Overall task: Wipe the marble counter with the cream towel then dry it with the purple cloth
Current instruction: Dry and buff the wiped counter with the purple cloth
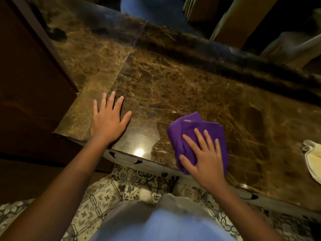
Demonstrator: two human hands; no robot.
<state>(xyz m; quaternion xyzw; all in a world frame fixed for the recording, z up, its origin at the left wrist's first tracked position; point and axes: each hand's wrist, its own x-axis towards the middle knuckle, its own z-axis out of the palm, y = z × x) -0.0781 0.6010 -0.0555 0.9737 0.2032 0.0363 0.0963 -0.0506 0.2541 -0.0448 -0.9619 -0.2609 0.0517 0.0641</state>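
Note:
The brown marble counter [173, 87] runs from left to right in front of me. A folded purple cloth [189, 129] lies near its front edge, and my right hand [203, 157] presses flat on it with fingers spread. Further left, my left hand [109, 119] rests palm down on the bare marble with its fingers apart and nothing in it. The cream towel [314, 160] lies on the counter at the far right, cut off by the frame edge.
A dark wooden cabinet [26, 84] stands at the left end of the counter. A mirror [225, 18] rises behind the counter's dark back ledge. Drawer handles [125, 158] sit under the front edge. Patterned floor tiles [121, 188] lie below.

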